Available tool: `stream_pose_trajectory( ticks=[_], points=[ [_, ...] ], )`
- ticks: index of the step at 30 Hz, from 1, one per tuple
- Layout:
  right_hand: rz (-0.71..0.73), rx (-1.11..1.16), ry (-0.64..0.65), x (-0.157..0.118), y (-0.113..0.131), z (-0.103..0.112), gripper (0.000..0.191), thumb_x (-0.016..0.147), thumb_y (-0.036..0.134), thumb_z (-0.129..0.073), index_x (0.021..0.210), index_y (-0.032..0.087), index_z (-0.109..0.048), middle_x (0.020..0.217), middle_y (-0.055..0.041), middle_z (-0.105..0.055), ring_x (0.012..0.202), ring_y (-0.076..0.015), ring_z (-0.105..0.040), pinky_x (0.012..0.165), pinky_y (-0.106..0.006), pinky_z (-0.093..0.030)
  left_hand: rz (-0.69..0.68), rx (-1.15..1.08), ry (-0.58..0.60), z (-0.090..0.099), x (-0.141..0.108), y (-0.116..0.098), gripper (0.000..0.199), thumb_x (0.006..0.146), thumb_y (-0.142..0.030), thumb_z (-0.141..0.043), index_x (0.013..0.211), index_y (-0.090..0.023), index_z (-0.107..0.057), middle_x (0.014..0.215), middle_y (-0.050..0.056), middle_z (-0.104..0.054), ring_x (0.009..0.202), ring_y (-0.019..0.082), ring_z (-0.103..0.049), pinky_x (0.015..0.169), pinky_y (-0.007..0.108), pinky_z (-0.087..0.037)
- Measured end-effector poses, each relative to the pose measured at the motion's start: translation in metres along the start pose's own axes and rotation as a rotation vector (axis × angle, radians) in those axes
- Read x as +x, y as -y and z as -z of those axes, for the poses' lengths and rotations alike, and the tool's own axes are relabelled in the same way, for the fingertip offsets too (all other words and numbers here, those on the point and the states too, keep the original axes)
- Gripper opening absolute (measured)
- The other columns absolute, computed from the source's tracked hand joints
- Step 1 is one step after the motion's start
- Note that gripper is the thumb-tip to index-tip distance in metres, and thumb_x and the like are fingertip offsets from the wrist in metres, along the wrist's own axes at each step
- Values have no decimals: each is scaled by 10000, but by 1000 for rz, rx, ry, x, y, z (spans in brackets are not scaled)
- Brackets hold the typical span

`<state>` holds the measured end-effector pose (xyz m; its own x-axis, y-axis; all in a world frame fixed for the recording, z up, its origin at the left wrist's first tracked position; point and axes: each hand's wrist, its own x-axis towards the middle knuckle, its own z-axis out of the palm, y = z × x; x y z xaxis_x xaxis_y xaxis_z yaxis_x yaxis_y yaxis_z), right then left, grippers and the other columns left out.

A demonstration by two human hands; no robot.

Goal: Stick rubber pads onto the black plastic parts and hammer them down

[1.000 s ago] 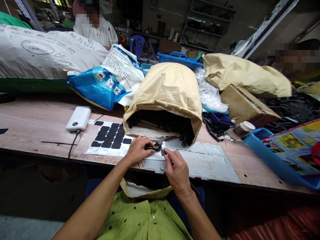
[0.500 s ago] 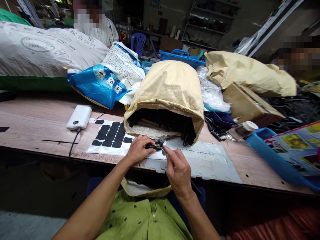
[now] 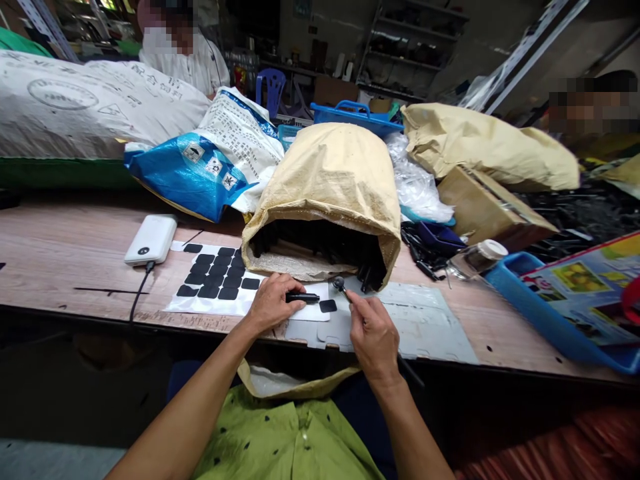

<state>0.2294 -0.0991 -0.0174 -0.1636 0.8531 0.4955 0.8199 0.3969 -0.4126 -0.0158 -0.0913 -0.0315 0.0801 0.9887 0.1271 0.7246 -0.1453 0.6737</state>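
My left hand (image 3: 273, 301) is closed around a black pen-like tube (image 3: 306, 298), which points right over the edge of a white sheet (image 3: 176, 303). Black rounded-square patches (image 3: 219, 272) lie in rows on that sheet, and one single black patch (image 3: 328, 306) sits just right of the tube's tip. In my right hand (image 3: 371, 327) is a thin tool with a round dark head (image 3: 339, 283); its fingers pinch the handle, and the head is apart from the tube. Behind both hands, the open mouth of a tan sack (image 3: 330, 167) shows black tubes (image 3: 370, 275) inside.
A white power bank (image 3: 151, 239) with a black cable stands at left. A grey board (image 3: 425, 320) lies right of my hands. Farther right are a clear jar (image 3: 477, 259) and a blue tray (image 3: 545, 320). Filled sacks (image 3: 90, 100) line the back, with two people beyond.
My right hand has moved right, taking the round-headed tool away from the black tube. My left hand keeps its hold on the tube. The whole view has shifted slightly.
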Motion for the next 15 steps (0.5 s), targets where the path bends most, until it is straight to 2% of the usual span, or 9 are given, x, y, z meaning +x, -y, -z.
stream_pose_trajectory(
  ticks=[6,12,15],
  points=[
    [71,-156,-34,-6,-25,-12,316,960,149,-535,1172,262,-739,868,-34,-616,823,-176,-528,738,-293,-386,-6,-17,12,0,-1,1,166,802,-301,-753,966,-275,-764,950,1,-701,968,234,-562,900,380,-396],
    [60,-237,-78,-14,-24,-19,337,924,113,-594,1161,302,-744,896,-26,-617,814,-174,-475,716,-297,-317,-20,-39,-1,1,1,3,161,833,-299,-731,987,-261,-759,963,13,-701,988,241,-561,904,375,-398],
    [51,-235,-70,-14,-23,-18,338,935,121,-586,1174,306,-738,908,-27,-615,824,-176,-471,723,-298,-313,-98,-146,-13,9,-11,-9,175,898,-321,-664,1028,-230,-739,989,39,-689,991,233,-575,902,351,-421]
  ],
)
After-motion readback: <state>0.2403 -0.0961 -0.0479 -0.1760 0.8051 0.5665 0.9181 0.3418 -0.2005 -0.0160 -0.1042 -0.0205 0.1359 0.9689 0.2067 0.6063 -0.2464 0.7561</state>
